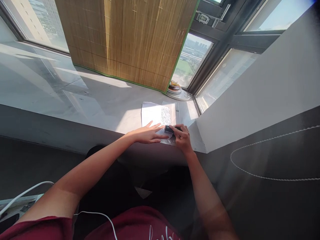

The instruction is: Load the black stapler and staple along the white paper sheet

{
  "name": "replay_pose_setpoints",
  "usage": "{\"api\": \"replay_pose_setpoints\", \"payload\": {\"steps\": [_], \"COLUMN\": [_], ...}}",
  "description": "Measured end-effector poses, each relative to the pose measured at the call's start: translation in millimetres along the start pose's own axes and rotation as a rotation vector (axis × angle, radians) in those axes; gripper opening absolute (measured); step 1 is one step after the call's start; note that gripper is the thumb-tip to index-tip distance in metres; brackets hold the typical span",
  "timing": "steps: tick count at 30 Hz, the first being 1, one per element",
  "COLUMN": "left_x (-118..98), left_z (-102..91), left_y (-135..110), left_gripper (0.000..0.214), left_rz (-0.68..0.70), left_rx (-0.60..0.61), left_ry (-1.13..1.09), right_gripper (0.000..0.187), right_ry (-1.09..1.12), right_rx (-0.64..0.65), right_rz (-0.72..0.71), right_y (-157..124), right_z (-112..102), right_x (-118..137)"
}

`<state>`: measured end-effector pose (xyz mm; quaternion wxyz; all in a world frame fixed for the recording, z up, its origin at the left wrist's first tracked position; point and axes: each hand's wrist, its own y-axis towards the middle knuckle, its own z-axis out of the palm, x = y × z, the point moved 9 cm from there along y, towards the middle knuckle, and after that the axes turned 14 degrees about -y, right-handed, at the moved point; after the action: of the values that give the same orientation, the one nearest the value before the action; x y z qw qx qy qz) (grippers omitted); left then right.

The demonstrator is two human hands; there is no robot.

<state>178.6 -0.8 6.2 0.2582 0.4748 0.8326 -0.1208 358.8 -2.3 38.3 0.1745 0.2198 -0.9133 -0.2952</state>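
Note:
A white sheet of paper (151, 112) lies on the window sill, with a band of dense black marks down its right part. My left hand (147, 134) rests on the paper's lower edge, palm down with fingers spread, holding nothing. My right hand (183, 137) is closed around a small black block-like tool (168, 129). The tool sits low over the paper, just right of my left fingertips and below the marked band. My fingers cover part of it, so its exact kind is unclear.
A clear sheet (173, 109) lies at the paper's right. Stacked round discs or plates (175, 90) stand in the window corner. A bamboo blind (130, 40) hangs over the sill (100, 90). A white wall (250, 93) rises at right; a beaded cord (250, 171) loops nearby.

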Motion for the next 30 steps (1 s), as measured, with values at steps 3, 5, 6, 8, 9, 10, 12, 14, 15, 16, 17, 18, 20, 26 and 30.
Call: {"api": "replay_pose_setpoints", "payload": {"steps": [3, 5, 6, 8, 9, 10, 12, 14, 15, 16, 17, 18, 20, 26, 30], "left_x": [-2, -3, -3, -3, -3, -3, -3, -2, -2, -1, -1, -1, -1, 0, 1], "left_z": [-2.3, -6.4, -7.9, -8.7, -7.9, -7.0, -5.4, -4.5, -4.0, -3.3, -3.0, -2.9, -3.1, -5.4, -13.8], "left_y": [-1, -2, -2, -2, -2, -2, -1, -1, 0, 0, 0, -1, -1, -1, -5], "left_gripper": [0.053, 0.050, 0.049, 0.048, 0.048, 0.049, 0.050, 0.049, 0.049, 0.049, 0.049, 0.050, 0.051, 0.054, 0.061], "left_rz": [0.007, 0.023, 0.030, 0.040, 0.043, 0.045, 0.045, 0.038, 0.032, 0.025, 0.018, 0.010, -0.006, -0.014, -0.001], "left_rx": [-0.017, -0.066, -0.087, -0.104, -0.099, -0.093, -0.078, -0.066, -0.058, -0.047, -0.038, -0.030, -0.013, -0.005, -0.112], "left_ry": [-0.022, -0.056, -0.071, -0.087, -0.087, -0.085, -0.073, -0.056, -0.047, -0.038, -0.028, -0.019, -0.008, 0.003, -0.033], "right_gripper": [0.057, 0.058, 0.059, 0.061, 0.062, 0.063, 0.065, 0.065, 0.065, 0.063, 0.062, 0.060, 0.059, 0.049, 0.035], "right_ry": [-0.011, -0.027, -0.037, -0.065, -0.086, -0.108, -0.147, -0.176, -0.186, -0.192, -0.192, -0.184, -0.146, -0.122, -0.095], "right_rx": [0.039, 0.066, 0.076, 0.096, 0.109, 0.124, 0.154, 0.169, 0.171, 0.169, 0.165, 0.158, 0.145, 0.023, -0.056], "right_rz": [-0.005, 0.002, 0.004, -0.007, -0.018, -0.030, -0.051, -0.057, -0.055, -0.050, -0.045, -0.041, -0.039, 0.184, 0.308], "right_y": [3, 4, 4, 4, 3, 3, 2, 2, 2, 2, 2, 2, 0, -10, 4], "right_z": [0, 0, 0, 0, 0, 2, 5, 8, 9, 9, 9, 8, 5, -18, -26], "right_x": [0, -1, 0, 1, 3, 4, 8, 12, 14, 16, 17, 17, 12, -59, -73]}}
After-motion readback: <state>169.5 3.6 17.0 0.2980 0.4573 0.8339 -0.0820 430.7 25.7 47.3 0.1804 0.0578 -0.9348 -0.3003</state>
